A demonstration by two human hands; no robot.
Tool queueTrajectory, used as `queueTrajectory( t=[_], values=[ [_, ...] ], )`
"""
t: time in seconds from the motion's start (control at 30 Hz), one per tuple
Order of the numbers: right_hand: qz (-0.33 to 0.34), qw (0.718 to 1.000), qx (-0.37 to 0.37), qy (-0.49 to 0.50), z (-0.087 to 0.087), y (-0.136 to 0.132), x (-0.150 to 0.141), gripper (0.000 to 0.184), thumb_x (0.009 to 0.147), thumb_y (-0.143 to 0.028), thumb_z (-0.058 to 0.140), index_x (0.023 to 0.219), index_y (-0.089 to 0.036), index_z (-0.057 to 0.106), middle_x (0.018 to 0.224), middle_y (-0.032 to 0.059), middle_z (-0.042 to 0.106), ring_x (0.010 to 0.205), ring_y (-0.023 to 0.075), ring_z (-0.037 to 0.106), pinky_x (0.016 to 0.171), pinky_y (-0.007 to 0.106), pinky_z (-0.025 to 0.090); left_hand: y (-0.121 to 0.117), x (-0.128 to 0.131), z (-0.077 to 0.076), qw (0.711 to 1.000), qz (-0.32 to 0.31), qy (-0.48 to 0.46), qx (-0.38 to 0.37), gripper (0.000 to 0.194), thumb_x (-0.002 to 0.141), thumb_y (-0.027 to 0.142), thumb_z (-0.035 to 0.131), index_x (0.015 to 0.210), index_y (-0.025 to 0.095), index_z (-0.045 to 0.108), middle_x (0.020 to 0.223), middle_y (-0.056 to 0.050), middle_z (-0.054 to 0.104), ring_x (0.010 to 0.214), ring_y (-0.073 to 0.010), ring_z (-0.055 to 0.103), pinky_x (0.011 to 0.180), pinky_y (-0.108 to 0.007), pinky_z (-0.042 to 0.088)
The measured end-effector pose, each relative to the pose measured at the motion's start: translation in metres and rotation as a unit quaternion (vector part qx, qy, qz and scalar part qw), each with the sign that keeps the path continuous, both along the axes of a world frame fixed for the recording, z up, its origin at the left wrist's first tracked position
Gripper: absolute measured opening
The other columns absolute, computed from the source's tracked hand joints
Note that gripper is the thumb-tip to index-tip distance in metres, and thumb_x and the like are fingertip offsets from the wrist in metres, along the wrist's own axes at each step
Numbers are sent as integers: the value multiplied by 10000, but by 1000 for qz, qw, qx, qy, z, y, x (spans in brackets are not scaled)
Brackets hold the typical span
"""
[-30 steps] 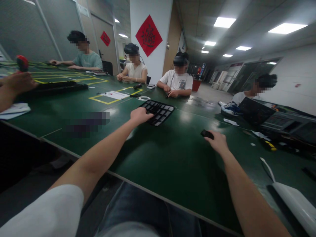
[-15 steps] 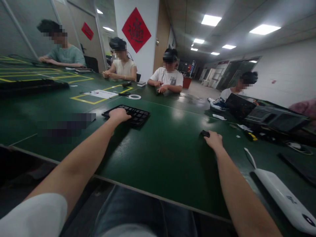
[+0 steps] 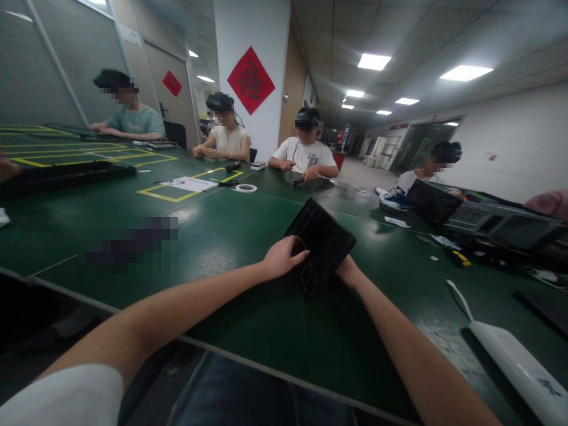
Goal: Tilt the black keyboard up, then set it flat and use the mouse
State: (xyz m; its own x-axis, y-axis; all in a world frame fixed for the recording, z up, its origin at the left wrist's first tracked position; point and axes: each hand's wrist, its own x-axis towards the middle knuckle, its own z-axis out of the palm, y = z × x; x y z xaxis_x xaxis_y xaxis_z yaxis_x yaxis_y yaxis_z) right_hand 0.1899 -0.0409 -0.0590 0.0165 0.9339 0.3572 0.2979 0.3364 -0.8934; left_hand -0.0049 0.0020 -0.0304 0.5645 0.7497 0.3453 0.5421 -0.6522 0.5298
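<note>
A black compartment tray (image 3: 323, 239) stands tilted up on its near edge in the middle of the green table (image 3: 248, 236), its underside facing me. My left hand (image 3: 284, 258) grips the tray's near left edge with curled fingers. My right hand (image 3: 347, 271) reaches behind the tray's right side; only the wrist and the heel of the hand show, the fingers are hidden by the tray. The small black object seen earlier under my right hand is out of sight.
Several people sit along the far side of the table. A white tape roll (image 3: 245, 188) and a paper in a yellow taped square (image 3: 186, 184) lie beyond. A white device (image 3: 519, 370) lies at near right. Black trays and clutter (image 3: 488, 216) fill the right.
My left hand pulled the black tray closer and tipped it up on edge. My right hand left the small black object's spot and moved left behind the tray.
</note>
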Motion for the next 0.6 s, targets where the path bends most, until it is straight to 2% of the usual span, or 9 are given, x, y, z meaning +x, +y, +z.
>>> queueTrajectory(
  t=[0.1,0.23,0.33,0.5,0.6],
  values=[
    [46,997,36,-41,6,-2,1,506,708,-516,636,1146,-264,617,1253,54,606,1178,255,539,1058,461,373,-4,-2,-1,1000,-17,-16,-21,511,775,527,568,1105,137,538,1035,-134,628,907,-237,598,769,-336,467],
    [33,995,50,-84,11,-4,0,567,729,-594,572,1182,-255,603,1263,65,601,1193,268,531,1084,470,341,-6,-1,2,999,-6,-25,-29,494,792,514,552,1100,128,542,1066,-147,620,942,-253,592,793,-356,460],
    [48,992,39,-106,12,-7,1,575,731,-609,558,1197,-273,593,1289,49,583,1213,267,515,1097,459,326,-7,0,4,999,-25,-30,-36,492,795,497,558,1101,112,546,1085,-154,615,961,-255,586,802,-355,456],
    [83,990,-7,-116,11,-10,12,624,660,-673,579,1184,-333,586,1387,-31,481,1318,245,398,1149,430,240,-8,3,0,997,-36,-23,-65,491,739,489,629,1056,119,566,1008,-134,626,898,-245,590,746,-340,455],
    [74,989,-14,-127,7,-7,14,640,652,-675,582,1180,-313,591,1406,-20,457,1342,251,359,1169,423,187,-5,4,-3,996,-30,-38,-71,493,736,489,628,1062,126,553,1007,-123,615,898,-232,579,742,-328,448]
  ],
)
